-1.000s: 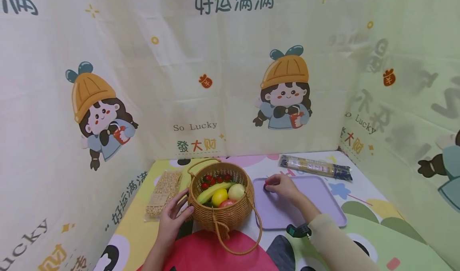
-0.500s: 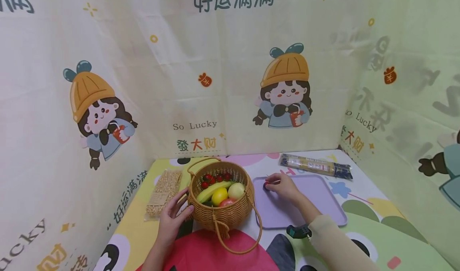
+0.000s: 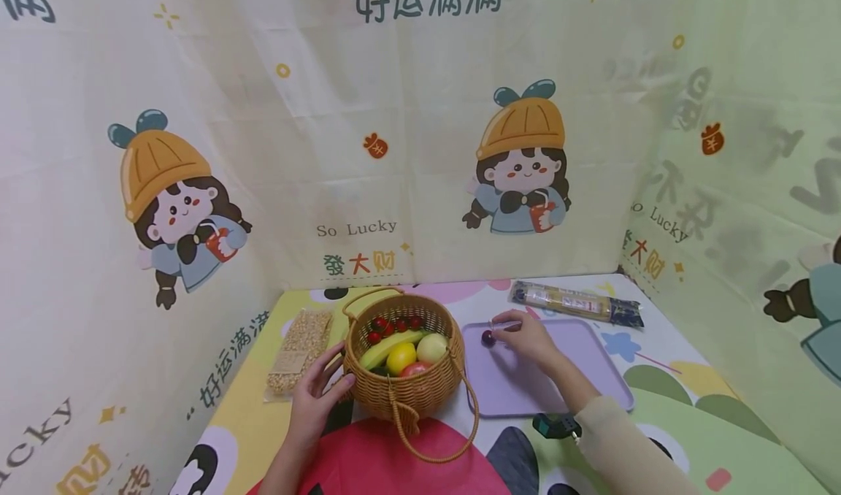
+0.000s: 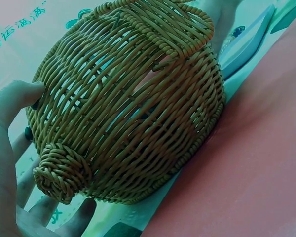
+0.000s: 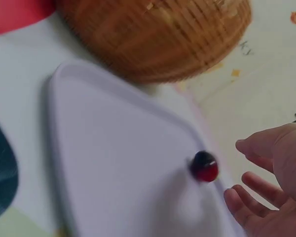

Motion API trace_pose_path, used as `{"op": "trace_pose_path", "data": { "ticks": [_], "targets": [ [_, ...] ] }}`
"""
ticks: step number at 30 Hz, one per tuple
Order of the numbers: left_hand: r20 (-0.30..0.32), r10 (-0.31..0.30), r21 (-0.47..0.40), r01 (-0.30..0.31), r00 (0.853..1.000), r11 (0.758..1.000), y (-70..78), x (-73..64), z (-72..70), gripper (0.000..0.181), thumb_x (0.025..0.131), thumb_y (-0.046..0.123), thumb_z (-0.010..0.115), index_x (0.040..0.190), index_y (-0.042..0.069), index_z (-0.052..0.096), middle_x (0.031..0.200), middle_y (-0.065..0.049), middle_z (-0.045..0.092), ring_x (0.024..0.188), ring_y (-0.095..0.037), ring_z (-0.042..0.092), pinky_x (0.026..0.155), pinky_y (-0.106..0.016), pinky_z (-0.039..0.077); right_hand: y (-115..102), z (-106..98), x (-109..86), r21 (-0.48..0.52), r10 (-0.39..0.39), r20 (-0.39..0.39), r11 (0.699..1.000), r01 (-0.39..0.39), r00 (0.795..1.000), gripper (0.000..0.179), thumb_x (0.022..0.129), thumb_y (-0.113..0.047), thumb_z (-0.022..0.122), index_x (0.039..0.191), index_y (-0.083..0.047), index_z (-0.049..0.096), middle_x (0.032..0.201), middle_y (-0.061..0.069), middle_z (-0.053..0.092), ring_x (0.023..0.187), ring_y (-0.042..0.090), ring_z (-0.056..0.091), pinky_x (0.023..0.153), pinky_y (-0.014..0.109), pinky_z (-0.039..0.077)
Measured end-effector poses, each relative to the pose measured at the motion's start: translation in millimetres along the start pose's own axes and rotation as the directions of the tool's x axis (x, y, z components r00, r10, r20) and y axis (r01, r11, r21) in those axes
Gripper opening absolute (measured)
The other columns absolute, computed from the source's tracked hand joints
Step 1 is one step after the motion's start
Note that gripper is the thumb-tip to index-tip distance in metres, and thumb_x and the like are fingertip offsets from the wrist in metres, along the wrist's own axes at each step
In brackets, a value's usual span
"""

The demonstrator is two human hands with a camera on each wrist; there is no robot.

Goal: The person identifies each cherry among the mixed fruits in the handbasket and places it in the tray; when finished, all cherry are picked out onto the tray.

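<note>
Right fingers (image 5: 246,200) loosely spread, holding nothing, just beside dark red cherry (image 3: 488,338). Cherry lying free on purple tray (image 3: 578,378), near its far left corner. Left fingers (image 4: 19,98) spread around side of wicker basket (image 3: 402,385), pressing its wall. Fruit inside: banana, lemon, small red tomatoes. Grain bag (image 3: 298,352) left of basket, noodle pack (image 3: 577,304) behind tray.

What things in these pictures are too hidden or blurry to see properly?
- Basket bottom, head view: the fruit on top hides whatever lies lower down.
- Basket contents, left wrist view: the woven wall blocks them.
- Small dark red fruit on the purple tray, right wrist view: blurred, kind unclear.
- Long packet, head view: label too small to read.
</note>
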State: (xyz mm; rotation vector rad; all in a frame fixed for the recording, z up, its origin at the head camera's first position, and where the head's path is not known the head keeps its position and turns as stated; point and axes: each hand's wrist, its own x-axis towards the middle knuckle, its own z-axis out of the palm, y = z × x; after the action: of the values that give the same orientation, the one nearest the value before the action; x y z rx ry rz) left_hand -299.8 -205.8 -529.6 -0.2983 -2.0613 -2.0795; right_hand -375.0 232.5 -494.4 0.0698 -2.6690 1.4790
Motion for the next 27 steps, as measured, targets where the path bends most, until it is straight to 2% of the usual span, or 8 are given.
{"op": "trace_pose_path", "data": {
  "ticks": [2,6,12,17,19,23,27],
  "targets": [
    [0.003,0.009,0.002,-0.009,1.0,1.0,0.5,-0.1,0.2,0.061,0.106,0.003,0.073,0.163,0.011,0.056,0.168,-0.003,0.055,0.144,0.001,0.058,0.106,-0.021,0.057,-7,-4,0.1,-0.005,-0.012,-0.008,1.0,0.012,1.0,0.031,0.101,-0.019,0.083,0.129,-0.005,0.079,0.132,0.02,0.078,0.118,0.035,0.077,0.095,0.042,0.061],
    [0.0,0.012,0.009,-0.012,1.0,1.0,0.9,-0.1,0.5,0.061,0.105,0.003,0.073,0.163,0.01,0.056,0.165,0.004,0.058,0.144,0.002,0.058,0.105,-0.02,0.058,-26,-12,1.7,0.017,-0.038,-0.001,0.999,0.038,0.999,0.031,0.103,-0.025,0.081,0.13,-0.01,0.08,0.137,0.016,0.077,0.128,0.036,0.074,0.106,0.053,0.061],
    [-0.011,0.006,0.011,-0.006,1.0,1.0,1.1,0.1,0.9,0.061,0.105,0.003,0.074,0.163,0.01,0.056,0.161,0.011,0.059,0.143,0.003,0.059,0.105,-0.02,0.058,-65,-16,-1.7,0.096,-0.073,0.089,0.993,0.064,0.993,0.032,0.106,-0.038,0.077,0.132,-0.021,0.079,0.138,0.005,0.076,0.13,0.028,0.071,0.115,0.06,0.056],
    [-0.011,0.007,0.006,-0.007,1.0,1.0,0.8,-0.1,0.9,0.061,0.105,0.003,0.074,0.163,0.01,0.055,0.162,0.009,0.059,0.142,0.004,0.059,0.104,-0.02,0.059,-98,-14,-6.1,0.162,-0.167,0.19,0.977,0.137,0.967,0.034,0.106,-0.038,0.077,0.136,-0.021,0.078,0.142,0.008,0.075,0.129,0.029,0.074,0.118,0.062,0.054],
    [-0.012,0.006,0.004,-0.006,1.0,1.0,0.7,-0.4,0.9,0.061,0.105,0.003,0.074,0.163,0.009,0.055,0.162,0.008,0.059,0.142,0.004,0.059,0.103,-0.02,0.059,-111,-11,-7.4,0.17,-0.178,0.234,0.975,0.14,0.956,0.036,0.107,-0.039,0.076,0.138,-0.021,0.076,0.143,0.01,0.075,0.131,0.03,0.073,0.12,0.064,0.051],
    [-0.011,0.004,0.007,-0.004,1.0,1.0,1.0,-0.9,1.3,0.061,0.105,0.004,0.074,0.163,0.01,0.055,0.163,0.007,0.059,0.142,0.004,0.059,0.103,-0.02,0.059,-133,-3,-7.6,0.144,-0.178,0.288,0.979,0.141,0.941,0.036,0.106,-0.044,0.076,0.137,-0.025,0.076,0.142,0.004,0.076,0.136,0.029,0.069,0.122,0.067,0.049],
    [-0.009,-0.001,0.01,0.001,1.0,1.0,1.5,-1.2,1.6,0.061,0.106,0.005,0.074,0.164,0.012,0.055,0.165,0.005,0.057,0.142,0.005,0.059,0.104,-0.02,0.059,-152,9,-2.1,0.159,-0.219,0.349,0.972,0.173,0.911,0.031,0.107,-0.036,0.075,0.134,-0.022,0.078,0.14,0.004,0.076,0.134,0.031,0.07,0.12,0.064,0.052]
  ]
}}
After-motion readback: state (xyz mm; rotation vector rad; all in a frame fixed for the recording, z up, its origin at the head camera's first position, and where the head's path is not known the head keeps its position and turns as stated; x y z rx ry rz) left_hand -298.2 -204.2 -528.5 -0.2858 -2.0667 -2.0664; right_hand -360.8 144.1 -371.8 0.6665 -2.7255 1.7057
